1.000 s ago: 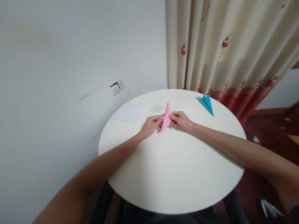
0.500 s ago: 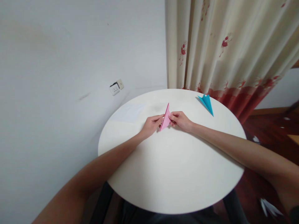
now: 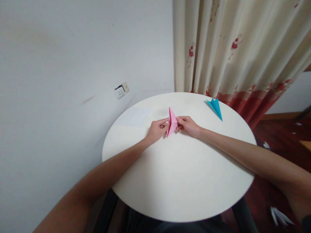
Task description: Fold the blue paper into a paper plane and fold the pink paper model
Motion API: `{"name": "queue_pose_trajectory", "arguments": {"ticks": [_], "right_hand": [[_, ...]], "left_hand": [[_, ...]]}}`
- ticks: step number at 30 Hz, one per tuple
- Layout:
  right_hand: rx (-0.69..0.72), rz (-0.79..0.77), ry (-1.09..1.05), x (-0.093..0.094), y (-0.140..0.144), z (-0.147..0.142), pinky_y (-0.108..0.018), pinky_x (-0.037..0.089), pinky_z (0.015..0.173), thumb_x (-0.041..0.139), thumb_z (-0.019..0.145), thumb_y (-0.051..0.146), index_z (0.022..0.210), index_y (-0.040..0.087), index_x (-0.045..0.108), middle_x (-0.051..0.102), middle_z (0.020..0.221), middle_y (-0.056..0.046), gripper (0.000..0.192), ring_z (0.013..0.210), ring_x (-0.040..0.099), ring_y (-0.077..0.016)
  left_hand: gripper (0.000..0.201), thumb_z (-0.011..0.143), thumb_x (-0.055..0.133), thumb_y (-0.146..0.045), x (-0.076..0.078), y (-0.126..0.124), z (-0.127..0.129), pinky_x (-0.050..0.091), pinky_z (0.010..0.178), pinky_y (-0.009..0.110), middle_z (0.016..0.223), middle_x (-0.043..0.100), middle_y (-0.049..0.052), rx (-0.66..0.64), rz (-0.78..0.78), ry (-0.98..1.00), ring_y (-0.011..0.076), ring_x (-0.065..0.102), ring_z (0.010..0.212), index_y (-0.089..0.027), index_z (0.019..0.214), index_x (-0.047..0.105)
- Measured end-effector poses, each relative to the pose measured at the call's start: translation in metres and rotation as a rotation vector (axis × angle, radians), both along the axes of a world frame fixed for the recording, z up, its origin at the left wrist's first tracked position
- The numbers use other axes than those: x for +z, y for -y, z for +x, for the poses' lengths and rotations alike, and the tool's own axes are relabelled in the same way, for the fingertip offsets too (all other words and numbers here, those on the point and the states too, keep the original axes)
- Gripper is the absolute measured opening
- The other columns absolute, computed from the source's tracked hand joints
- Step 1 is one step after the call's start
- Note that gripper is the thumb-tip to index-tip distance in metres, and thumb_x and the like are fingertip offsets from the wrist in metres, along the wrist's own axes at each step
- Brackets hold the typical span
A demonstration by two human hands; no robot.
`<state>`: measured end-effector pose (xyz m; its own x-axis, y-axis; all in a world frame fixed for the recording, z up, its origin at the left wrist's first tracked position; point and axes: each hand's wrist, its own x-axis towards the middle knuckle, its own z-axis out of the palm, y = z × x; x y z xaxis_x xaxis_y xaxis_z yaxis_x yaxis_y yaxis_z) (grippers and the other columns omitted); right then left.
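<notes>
A folded piece of pink paper [image 3: 172, 120] is held between both hands over the round white table [image 3: 182, 181]. It has a crease across its middle and pointed upper and lower ends. My left hand [image 3: 157, 130] pinches its left side, thumb in front. From the right, my right hand [image 3: 188, 125] grips the paper's other edge between thumb and fingers. Some fingertips of both hands are hidden behind the paper. Farther right on the tabletop lies a blue folded paper plane [image 3: 215, 108], apart from the hands.
A pale, nearly white sheet [image 3: 133, 116] lies flat at the table's left back. Behind stand a white wall with a socket [image 3: 119, 92] and a flowered curtain [image 3: 230, 48]. White paper pieces [image 3: 282, 216] are on the dark red floor to the right.
The pink paper has opened out at its middle and its top end has shifted left; before, it looked like a flatter, narrow triangle. Both hands stay in nearly the same place.
</notes>
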<state>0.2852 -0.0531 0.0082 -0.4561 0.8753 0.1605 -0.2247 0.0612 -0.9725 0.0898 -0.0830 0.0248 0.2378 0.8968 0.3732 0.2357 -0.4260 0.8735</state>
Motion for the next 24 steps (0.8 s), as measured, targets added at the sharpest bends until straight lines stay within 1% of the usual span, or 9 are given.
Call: {"name": "queue_pose_trajectory", "arguments": {"ticks": [3,6,9,11,14,19,21,24], "right_hand": [[-0.007,-0.015,-0.019,-0.0003,-0.0006,-0.0003,-0.023,0.045,0.050,0.073,0.077,0.065,0.078,0.014,0.064,0.062,0.062,-0.002,0.052,0.054,0.057,-0.0117],[-0.037,0.009,-0.013,-0.0007,-0.0018,-0.0001,-0.023,0.046,0.050,0.079,0.072,0.062,0.074,0.014,0.065,0.063,0.062,-0.002,0.050,0.053,0.057,-0.0114],[-0.061,0.032,-0.003,-0.0002,-0.0022,0.0000,-0.024,0.046,0.050,0.083,0.068,0.058,0.072,0.015,0.066,0.063,0.060,-0.001,0.047,0.051,0.055,-0.0107],[-0.066,0.036,-0.007,0.0004,-0.0020,0.0001,-0.024,0.046,0.050,0.084,0.067,0.057,0.074,0.015,0.068,0.063,0.062,-0.001,0.045,0.051,0.054,-0.0104],[-0.069,0.046,-0.017,0.0012,-0.0016,0.0004,-0.024,0.047,0.051,0.084,0.068,0.055,0.081,0.014,0.071,0.064,0.066,-0.002,0.045,0.055,0.055,-0.0108],[-0.050,0.034,-0.034,0.0016,-0.0012,0.0010,-0.024,0.048,0.053,0.082,0.072,0.052,0.090,0.014,0.072,0.064,0.069,-0.002,0.043,0.058,0.056,-0.0110],[-0.034,-0.002,-0.043,0.0015,-0.0009,0.0007,-0.024,0.048,0.053,0.081,0.074,0.053,0.090,0.014,0.070,0.064,0.069,-0.002,0.044,0.058,0.057,-0.0114],[0.003,-0.061,-0.052,0.0017,-0.0001,-0.0006,-0.025,0.048,0.053,0.078,0.075,0.057,0.086,0.014,0.068,0.065,0.068,-0.003,0.045,0.057,0.059,-0.0128]], "left_hand": [[0.055,0.082,0.069,-0.049,0.0006,0.0002,0.0002,0.041,0.049,0.019,0.063,0.062,-0.001,0.018,-0.027,0.022,0.0087,0.051,0.051,-0.008,0.119,0.073],[0.058,0.079,0.073,-0.048,0.0008,-0.0004,0.0006,0.044,0.049,0.020,0.063,0.065,0.001,0.016,-0.086,0.047,0.0101,0.054,0.050,-0.007,0.118,0.072],[0.053,0.076,0.075,-0.045,0.0014,-0.0014,0.0015,0.048,0.051,0.021,0.068,0.070,0.004,-0.003,-0.124,0.062,0.0129,0.061,0.054,-0.007,0.112,0.074],[0.048,0.076,0.075,-0.042,0.0024,-0.0014,0.0021,0.049,0.051,0.021,0.068,0.070,0.004,-0.006,-0.134,0.058,0.0134,0.062,0.054,-0.009,0.110,0.075],[0.046,0.078,0.072,-0.041,0.0038,-0.0007,0.0024,0.050,0.050,0.021,0.066,0.070,0.003,0.006,-0.128,0.038,0.0134,0.062,0.052,-0.010,0.112,0.074],[0.051,0.081,0.068,-0.050,0.0023,-0.0015,0.0012,0.051,0.051,0.023,0.074,0.073,0.007,0.032,-0.098,0.073,0.0158,0.065,0.057,-0.009,0.110,0.075],[0.048,0.082,0.067,-0.050,0.0014,-0.0025,0.0003,0.052,0.051,0.023,0.077,0.074,0.007,0.039,-0.090,0.076,0.0157,0.065,0.058,-0.010,0.106,0.076],[0.038,0.085,0.063,-0.043,0.0018,-0.0036,-0.0010,0.053,0.053,0.023,0.076,0.073,0.006,0.043,-0.059,0.046,0.0152,0.065,0.059,-0.011,0.099,0.078]]}}
